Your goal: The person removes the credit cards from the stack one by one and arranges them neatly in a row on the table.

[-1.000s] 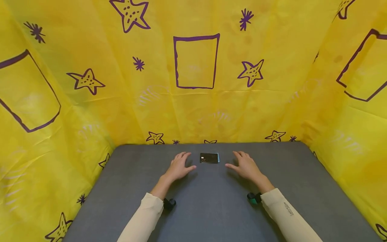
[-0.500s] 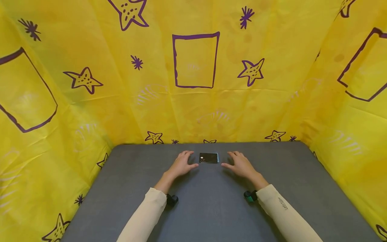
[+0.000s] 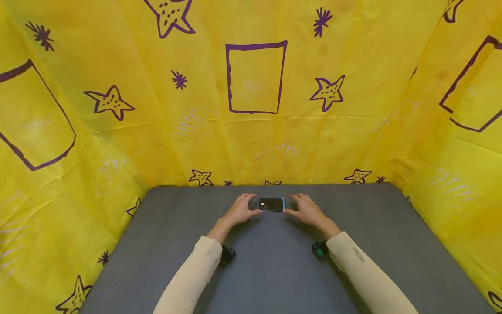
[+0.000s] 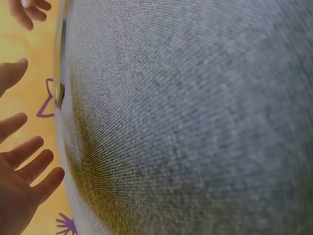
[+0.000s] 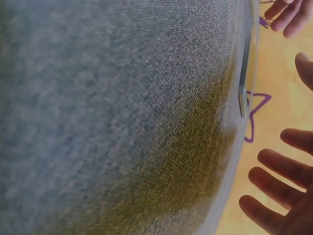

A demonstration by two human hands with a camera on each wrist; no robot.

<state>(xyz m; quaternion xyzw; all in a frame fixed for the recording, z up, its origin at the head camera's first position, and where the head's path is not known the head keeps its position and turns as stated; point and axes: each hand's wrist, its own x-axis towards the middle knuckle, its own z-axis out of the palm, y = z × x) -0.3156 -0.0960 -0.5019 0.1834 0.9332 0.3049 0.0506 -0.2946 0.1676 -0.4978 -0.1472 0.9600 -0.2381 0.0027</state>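
A black card (image 3: pixel 271 204) marked "VIP", with a small chip, lies flat near the far edge of the grey table. A light blue edge (image 3: pixel 284 204) of something beneath it peeks out on its right. My left hand (image 3: pixel 241 210) is at the card's left end, thumb tip right by its near corner. On the other side, my right hand (image 3: pixel 307 211) mirrors it, thumb close to the near right corner. Both wrist views show the left hand's fingers (image 4: pixel 34 164) and the right hand's fingers (image 5: pixel 279 183) spread, with nothing between them. Edge-on, the card (image 5: pixel 245 68) looks thin.
The grey table (image 3: pixel 270 270) extends toward me under both forearms. Yellow fabric walls (image 3: pixel 255 148) with purple drawings enclose it at the back and both sides, the rear one standing just beyond the card.
Both hands have moved inward from either side, and their thumbs now come right up to the card's ends. The card has stayed in place on the table.
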